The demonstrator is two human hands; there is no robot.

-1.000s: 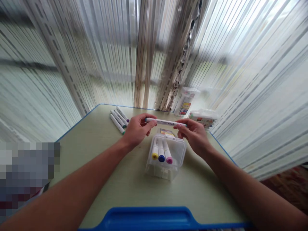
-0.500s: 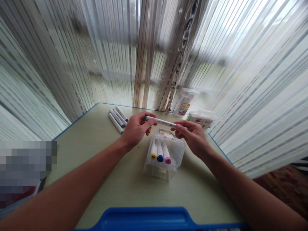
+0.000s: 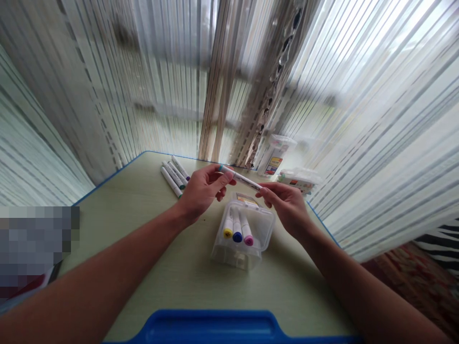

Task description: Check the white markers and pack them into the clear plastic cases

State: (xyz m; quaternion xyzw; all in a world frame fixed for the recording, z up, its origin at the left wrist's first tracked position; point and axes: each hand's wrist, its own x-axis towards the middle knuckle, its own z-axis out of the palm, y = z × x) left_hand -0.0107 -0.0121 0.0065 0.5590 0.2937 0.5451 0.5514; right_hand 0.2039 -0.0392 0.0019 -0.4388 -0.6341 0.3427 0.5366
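Note:
Between both hands a white marker (image 3: pixel 245 180) with a teal end is held above the table, sloping down to the right. My left hand (image 3: pixel 206 188) pinches it close to the teal end. Thumb and fingers of my right hand (image 3: pixel 285 203) close on its other end. Just below lies a clear plastic box (image 3: pixel 222 253) with its lid open. Inside are three white markers: one yellow-ended (image 3: pixel 228 232), one blue-ended (image 3: pixel 237 236) and one pink-ended (image 3: pixel 248 240). Several more white markers (image 3: pixel 172 177) with green and purple ends lie together left of my left hand.
At the back right a tall clear container (image 3: pixel 275 155) stands beside a lower clear box (image 3: pixel 299 180). The pale green table (image 3: pixel 161 286) has a blue edge and a blue tray (image 3: pixel 215 325) at its front. String curtains (image 3: pixel 172 95) hang behind.
The marker has tilted more: its teal end is higher and its right end slightly lower. Both hands keep their hold. The camera view has shifted a little.

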